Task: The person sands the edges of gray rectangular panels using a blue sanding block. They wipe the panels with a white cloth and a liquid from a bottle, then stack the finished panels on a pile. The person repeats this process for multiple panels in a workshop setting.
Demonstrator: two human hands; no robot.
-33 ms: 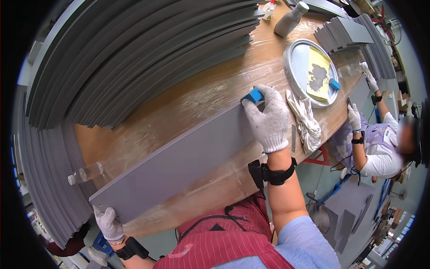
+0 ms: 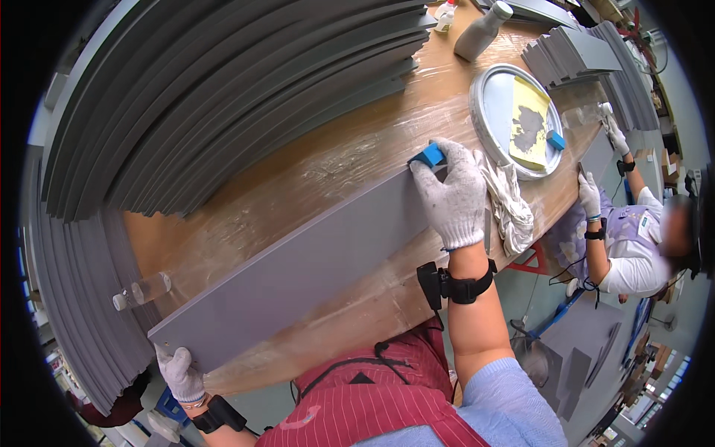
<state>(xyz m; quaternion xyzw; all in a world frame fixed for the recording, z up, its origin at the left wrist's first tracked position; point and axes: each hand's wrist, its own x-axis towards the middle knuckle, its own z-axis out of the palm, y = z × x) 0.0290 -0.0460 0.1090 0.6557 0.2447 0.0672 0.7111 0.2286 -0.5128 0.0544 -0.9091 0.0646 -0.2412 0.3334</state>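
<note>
A long grey panel (image 2: 313, 261) lies slantwise across the film-covered table. At its left end my gloved left hand (image 2: 180, 371) grips the near corner, fingers partly hidden beneath. My right hand (image 2: 453, 195), in a white knit glove, pinches a small blue block (image 2: 427, 156) between thumb and fingers. The block rests against the panel's far edge near its right end. Beside my right hand lies a crumpled pair of white gloves (image 2: 509, 211).
Tall stacks of grey panels (image 2: 231, 97) stand at the far left. A round lid (image 2: 488, 141) bears yellow sandpaper (image 2: 530, 127) and another blue block (image 2: 555, 140). A grey bottle (image 2: 482, 33) and clear bottles (image 2: 145, 288) stand or lie about. A co-worker (image 2: 633, 238) handles a panel at right.
My right hand has slid slightly to the right along the panel's far edge with the blue block. My left hand stays at the corner.
</note>
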